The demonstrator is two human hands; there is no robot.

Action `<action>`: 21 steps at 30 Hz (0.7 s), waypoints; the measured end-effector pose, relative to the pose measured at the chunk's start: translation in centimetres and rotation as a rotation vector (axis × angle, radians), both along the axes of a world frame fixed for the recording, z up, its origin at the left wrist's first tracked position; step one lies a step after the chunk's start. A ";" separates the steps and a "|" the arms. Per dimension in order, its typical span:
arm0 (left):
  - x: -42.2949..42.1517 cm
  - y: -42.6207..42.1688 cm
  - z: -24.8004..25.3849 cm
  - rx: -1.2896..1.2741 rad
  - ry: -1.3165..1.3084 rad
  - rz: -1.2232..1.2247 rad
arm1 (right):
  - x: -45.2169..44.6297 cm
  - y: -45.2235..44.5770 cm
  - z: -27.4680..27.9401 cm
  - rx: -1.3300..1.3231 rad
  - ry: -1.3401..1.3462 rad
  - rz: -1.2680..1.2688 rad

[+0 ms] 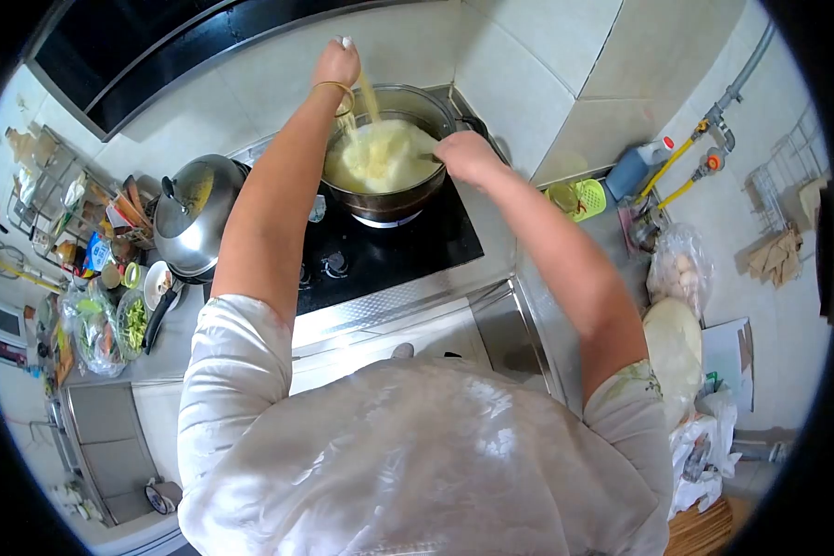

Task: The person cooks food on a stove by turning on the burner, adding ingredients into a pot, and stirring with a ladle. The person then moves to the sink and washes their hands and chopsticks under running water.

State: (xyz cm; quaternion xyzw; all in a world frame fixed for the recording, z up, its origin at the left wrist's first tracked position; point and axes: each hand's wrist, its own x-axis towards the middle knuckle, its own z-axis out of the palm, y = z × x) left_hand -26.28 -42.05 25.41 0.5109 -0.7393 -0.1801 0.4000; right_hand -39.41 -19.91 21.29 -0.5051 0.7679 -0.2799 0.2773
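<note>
My left hand [336,63] is raised above the far left side of a large metal pot [394,200], its fingers closed. A pale yellow stream of loose meal [371,100] falls from it into the pot. Thick-looking yellow mixture [375,159] with some steam fills much of the pot. At the pot's right rim, my right hand [470,157] is closed around the handle of a stirring utensil. Its lower end is hidden in the mixture, so I cannot tell its kind. The pot stands on a black glass gas stove [426,243].
A lidded steel wok [197,218] stands left of my left arm, its black handle pointing toward me. Beside it are a white bowl [162,285] and chopped greens [135,324]. To the right are a green basket [588,198], a blue jug [641,167] and bagged eggs [681,273].
</note>
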 end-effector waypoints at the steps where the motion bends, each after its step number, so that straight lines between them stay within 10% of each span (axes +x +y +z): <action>1: 0.0 0.0 0.1 0.002 -0.035 0.007 | 0.1 0.6 0.6 0.000 -0.316 -0.107; 6: 0.2 -1.1 -0.5 -0.094 -0.075 -0.036 | 0.7 3.5 1.7 -0.070 -0.838 -0.272; 21: 1.5 -1.2 0.8 -0.197 -0.363 -0.076 | -0.7 4.0 2.5 -0.418 0.574 0.215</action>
